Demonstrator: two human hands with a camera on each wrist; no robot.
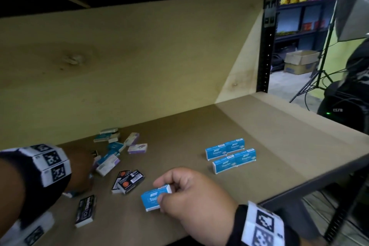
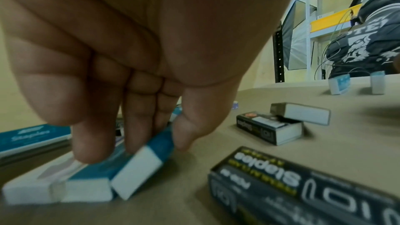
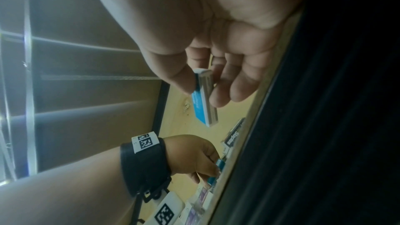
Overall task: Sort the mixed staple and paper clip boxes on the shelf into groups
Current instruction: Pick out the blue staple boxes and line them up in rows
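My right hand (image 1: 169, 189) pinches a light blue staples box (image 1: 153, 197) just above the shelf, near its front edge; the same box (image 3: 203, 102) shows between thumb and fingers in the right wrist view. My left hand (image 1: 79, 170) reaches into the mixed pile at the left, its fingers (image 2: 138, 136) and thumb closed on a blue and white box (image 2: 142, 156) lying on the shelf. Several light blue staples boxes (image 1: 230, 155) stand grouped at the right. Black staples boxes (image 1: 127, 181) lie between the hands.
More teal, purple and white boxes (image 1: 119, 146) lie scattered toward the back wall. One black box (image 1: 85, 210) sits near the front left edge. The brown shelf board (image 1: 259, 126) ends at a metal rim on the right, with a black upright post (image 1: 267, 46) behind.
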